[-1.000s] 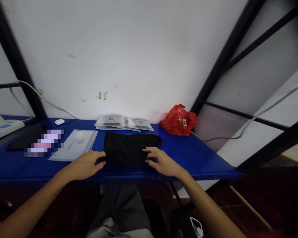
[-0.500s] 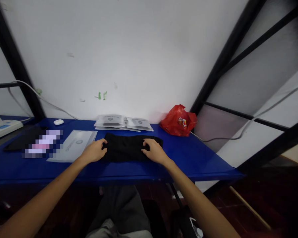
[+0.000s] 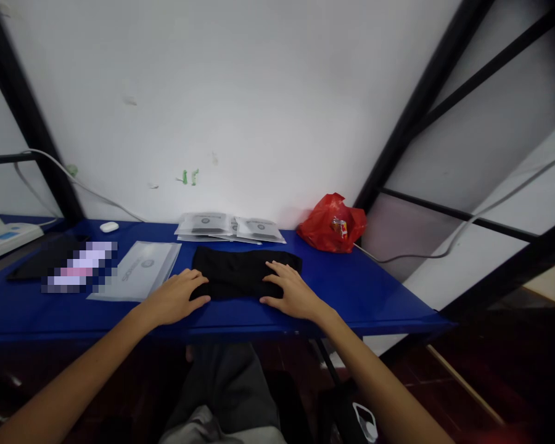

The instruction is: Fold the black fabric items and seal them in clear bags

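Observation:
A folded black cloth (image 3: pixel 240 271) lies on the blue table (image 3: pixel 351 290) in front of me. My left hand (image 3: pixel 178 297) rests flat on the cloth's near left corner, fingers stretched out. My right hand (image 3: pixel 290 290) lies flat on its right part, fingers spread. Neither hand holds anything.
A clear plastic pouch (image 3: pixel 141 268) lies left of the cloth, and more pouches (image 3: pixel 231 227) sit stacked by the wall. A red plastic bag (image 3: pixel 333 223) is at the back right. A dark tablet (image 3: pixel 41 259), a white earbud case (image 3: pixel 108 227) and a power strip (image 3: pixel 4 234) lie left.
The cloth was folded shorter from its near edge toward the wall. Both hands then drew back toward me and now lie flat on it.

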{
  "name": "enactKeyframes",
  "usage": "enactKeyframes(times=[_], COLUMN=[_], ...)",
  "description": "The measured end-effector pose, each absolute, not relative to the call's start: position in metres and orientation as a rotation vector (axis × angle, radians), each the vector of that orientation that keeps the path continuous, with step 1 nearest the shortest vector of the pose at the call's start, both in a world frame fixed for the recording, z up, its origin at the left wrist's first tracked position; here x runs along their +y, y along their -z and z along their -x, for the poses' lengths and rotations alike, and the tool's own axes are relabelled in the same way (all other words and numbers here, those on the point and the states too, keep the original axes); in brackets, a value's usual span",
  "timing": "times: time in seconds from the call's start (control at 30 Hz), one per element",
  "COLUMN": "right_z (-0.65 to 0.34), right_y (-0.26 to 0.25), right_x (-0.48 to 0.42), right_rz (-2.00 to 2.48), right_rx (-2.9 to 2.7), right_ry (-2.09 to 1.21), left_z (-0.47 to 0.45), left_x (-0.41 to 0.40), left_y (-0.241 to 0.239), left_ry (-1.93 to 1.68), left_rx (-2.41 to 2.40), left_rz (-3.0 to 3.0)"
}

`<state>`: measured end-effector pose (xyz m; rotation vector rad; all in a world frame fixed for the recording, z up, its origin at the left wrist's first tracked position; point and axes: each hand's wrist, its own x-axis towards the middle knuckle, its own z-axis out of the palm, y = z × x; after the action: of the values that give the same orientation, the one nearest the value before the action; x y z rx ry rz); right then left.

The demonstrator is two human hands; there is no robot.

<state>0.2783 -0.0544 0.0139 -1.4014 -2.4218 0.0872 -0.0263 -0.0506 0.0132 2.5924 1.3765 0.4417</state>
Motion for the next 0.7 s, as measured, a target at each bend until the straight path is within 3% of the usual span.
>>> enactKeyframes(times=[0.7], right_z=[-0.284], right_y=[-0.006], right_x=[-0.043], right_rz=[1.377], right_rx=[-2.396], right_ry=[-0.02], left_z=[0.03], left_x=[-0.045], left_y=[-0.01], left_ry=[-0.457], left_rx=[1.445], left_rz=[-2.7])
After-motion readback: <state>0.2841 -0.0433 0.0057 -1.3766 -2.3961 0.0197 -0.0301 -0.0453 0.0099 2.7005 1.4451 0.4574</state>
